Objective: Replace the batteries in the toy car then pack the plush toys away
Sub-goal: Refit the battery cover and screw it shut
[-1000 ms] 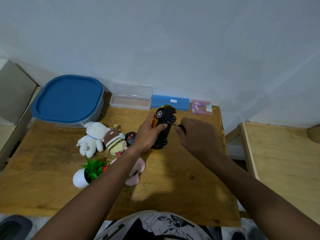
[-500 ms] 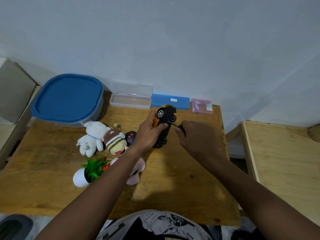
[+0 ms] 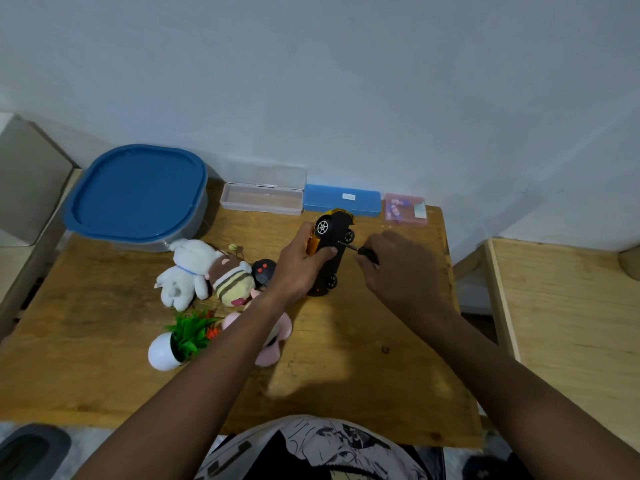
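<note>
The orange-and-black toy car (image 3: 333, 237), tipped on its side over the wooden table (image 3: 104, 358), is gripped by the left hand (image 3: 298, 268), while the right hand (image 3: 398, 271) pinches a black-handled screwdriver (image 3: 363, 251) whose tip meets the car's underside, with the plush toys (image 3: 187, 271) lying just to the left.

Home room, small wooden table (image 3: 104, 358) against a plain white wall (image 3: 346, 81), plush toys (image 3: 204, 271), potted plant (image 3: 176, 341)

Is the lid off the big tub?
No, the blue lid sits flat on top of the tub, covering it fully.
</note>
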